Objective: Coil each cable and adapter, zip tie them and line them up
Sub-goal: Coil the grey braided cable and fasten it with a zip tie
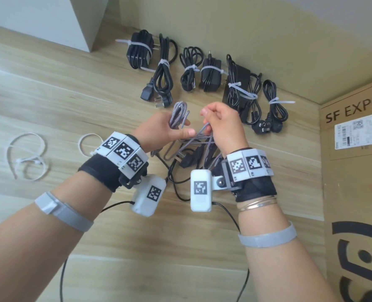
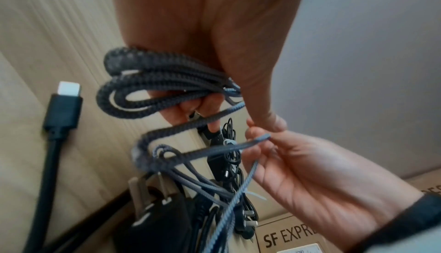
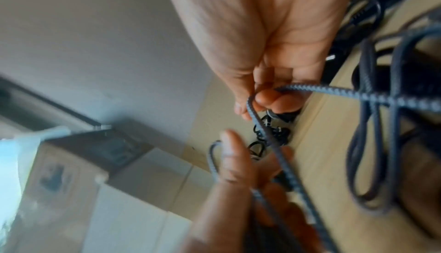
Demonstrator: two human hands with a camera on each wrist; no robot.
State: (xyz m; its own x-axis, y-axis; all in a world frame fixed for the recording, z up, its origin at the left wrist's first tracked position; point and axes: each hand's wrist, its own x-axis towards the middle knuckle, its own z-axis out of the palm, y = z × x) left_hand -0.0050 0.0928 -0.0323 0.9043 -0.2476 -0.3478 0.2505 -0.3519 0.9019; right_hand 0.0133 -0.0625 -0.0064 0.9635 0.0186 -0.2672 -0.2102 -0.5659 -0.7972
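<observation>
Left hand (image 1: 159, 127) up above the wooden floor (image 1: 50, 83), fingers curled round a few loops of the grey braided cable (image 1: 178, 115). Right hand (image 1: 222, 125) close beside it, thumb and fingertips pinching one strand of the same cable, the rest hanging down in a loose tangle between both wrists. Farther off by the wall, tied black cable bundles (image 1: 189, 68) in a row, loose zip ties (image 1: 26, 158) to the left, a cardboard box (image 1: 354, 171) to the right.
</observation>
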